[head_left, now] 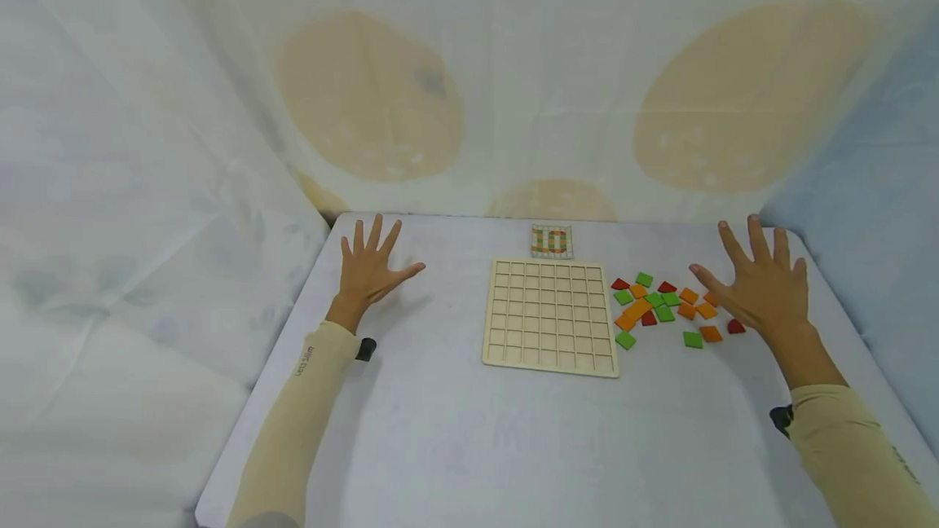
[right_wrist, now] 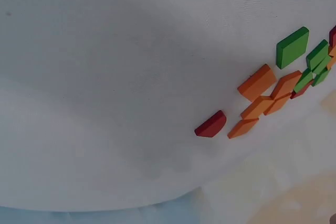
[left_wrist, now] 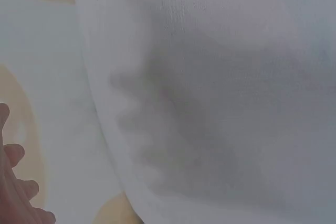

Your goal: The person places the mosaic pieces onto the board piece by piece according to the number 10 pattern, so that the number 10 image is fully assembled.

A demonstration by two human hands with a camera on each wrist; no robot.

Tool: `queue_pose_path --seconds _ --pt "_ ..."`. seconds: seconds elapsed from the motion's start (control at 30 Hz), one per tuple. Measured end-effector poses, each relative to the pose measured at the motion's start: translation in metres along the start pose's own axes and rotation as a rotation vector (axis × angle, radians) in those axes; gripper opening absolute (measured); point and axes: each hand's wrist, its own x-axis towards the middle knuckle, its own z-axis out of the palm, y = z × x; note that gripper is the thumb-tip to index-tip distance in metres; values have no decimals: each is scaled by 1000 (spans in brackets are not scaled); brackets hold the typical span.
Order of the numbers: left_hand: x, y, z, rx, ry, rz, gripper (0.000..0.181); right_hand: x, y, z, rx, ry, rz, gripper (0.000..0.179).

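My left hand (head_left: 367,270) is spread with straight fingers above the left part of the table, holding nothing. On the other side my right hand (head_left: 769,290) is likewise spread, raised over the right end of a scatter of small tiles. A pale wooden grid board (head_left: 550,318) with square recesses lies between the hands, its cells bare. Beside it lie several green tiles (head_left: 693,340), orange tiles (head_left: 710,333) and red tiles with a rounded side (right_wrist: 211,125). Behind the board is a small pattern card (head_left: 552,241) showing a coloured grid. In the left wrist view only fingertips (left_wrist: 14,154) show.
The white table (head_left: 469,446) has rounded corners. Patterned fabric (head_left: 543,104) hangs along its back, with more cloth at both sides. Dark wrist devices (head_left: 366,349) sit at the sleeve ends.
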Motion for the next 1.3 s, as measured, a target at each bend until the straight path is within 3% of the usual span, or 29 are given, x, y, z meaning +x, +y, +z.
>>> queue_pose_path --seconds 0.33,0.43,0.57,0.67,0.73,0.8,0.9,1.0,1.3 --pt "-8 -12 -1 -9 -4 -27 105 -2 5 7 3 -12 6 95" --pt "-10 -8 -2 -57 -12 -32 100 -3 3 9 47 -1 10 92" --pt "-10 24 -5 -240 -59 -18 71 -1 -19 16 268 -13 7 75" --pt "-11 64 1 -399 -213 -1 50 3 -42 30 419 -106 -14 55" --pt "-15 89 9 -481 -335 0 48 7 -53 43 446 -187 -26 46" --pt "-21 108 21 -544 -406 -25 48 9 -63 56 452 -231 -19 41" --pt "-30 128 34 -615 -412 -34 50 9 -73 69 453 -228 4 39" --pt "-36 140 38 -664 -399 -26 56 8 -80 71 442 -197 2 40" --pt "-47 154 41 -748 -430 1 62 12 -84 64 428 -176 -24 35"
